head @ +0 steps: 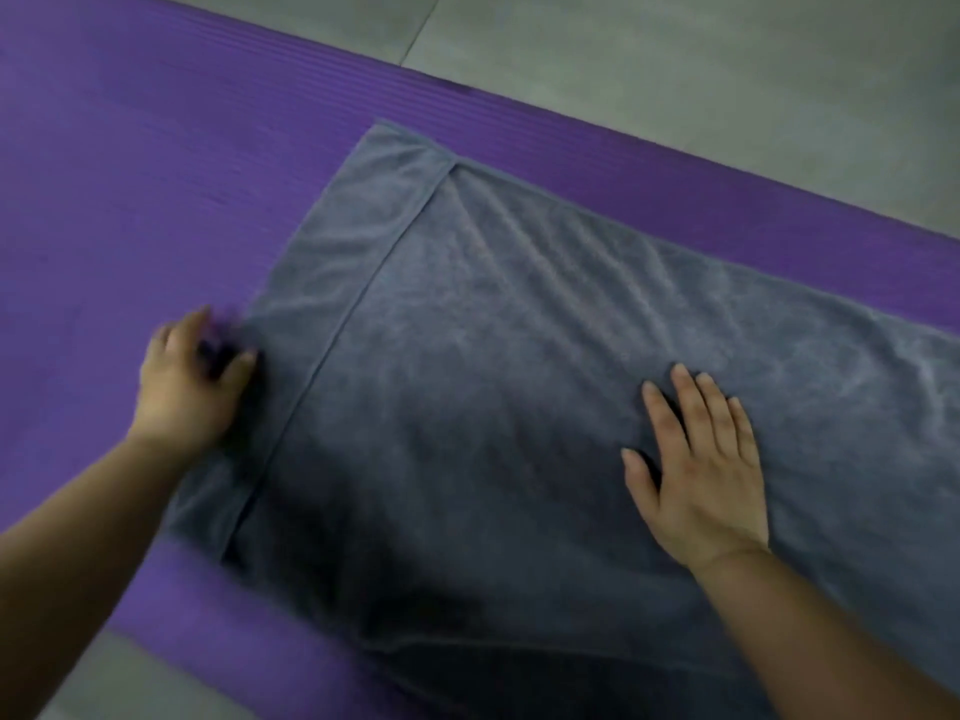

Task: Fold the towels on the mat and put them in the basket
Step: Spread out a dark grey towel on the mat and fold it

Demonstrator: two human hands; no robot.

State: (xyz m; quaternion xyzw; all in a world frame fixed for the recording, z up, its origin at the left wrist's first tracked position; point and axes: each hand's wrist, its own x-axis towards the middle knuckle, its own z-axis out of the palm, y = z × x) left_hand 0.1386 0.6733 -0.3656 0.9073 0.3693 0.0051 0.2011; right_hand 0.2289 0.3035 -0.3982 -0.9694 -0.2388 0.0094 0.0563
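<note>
One grey towel [519, 356]; one purple mat [130, 174]; two bare hands, namely one left hand [187, 387] and one right hand [701, 475]; one grey floor [675, 59], with one seam line [422, 28] visible across it near the top.

Grey tiled floor [727, 70] across top right, one grout seam [423, 28] running diagonally, more floor bottom left

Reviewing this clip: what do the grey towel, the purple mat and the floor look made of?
Grey towel: soft napped cloth, likely microfibre or terry; matte fuzzy pile, stitched hem, soft wrinkles.
Purple mat: probably foam, like a yoga mat; matte, fine parallel ribs.
Floor: hard grey tile or concrete, dull, with a straight seam.
</note>
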